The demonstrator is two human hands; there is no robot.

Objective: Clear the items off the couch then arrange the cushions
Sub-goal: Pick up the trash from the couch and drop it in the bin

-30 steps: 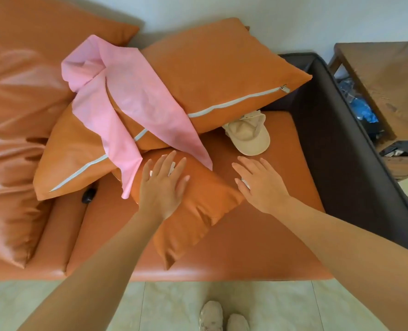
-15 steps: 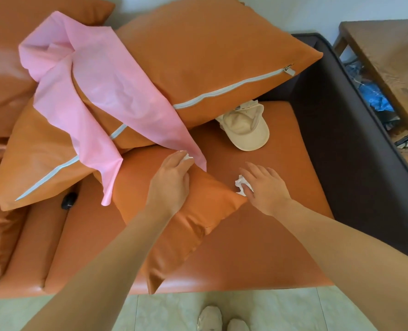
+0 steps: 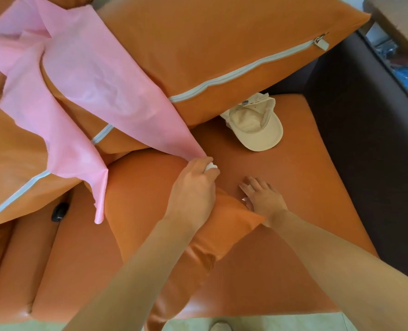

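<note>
Since a moment ago, left hand point(image 3: 194, 185) has slid rightward, clutching white tissue point(image 3: 210, 166) beside the pink cloth point(image 3: 98, 77). Right hand point(image 3: 265, 201) grips another tissue wad point(image 3: 244, 200) on the couch seat point(image 3: 305, 187).

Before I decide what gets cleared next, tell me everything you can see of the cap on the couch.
The cap is cream or beige, of soft fabric as it looks, with a rounded brim pointing toward the camera. It lies upside down, its hollow inside showing, and a small dark metal buckle sits on the strap at its back. It rests on the orange couch seat, with its rear tucked under the edge of the large zippered cushion. Neither hand touches it.
</note>
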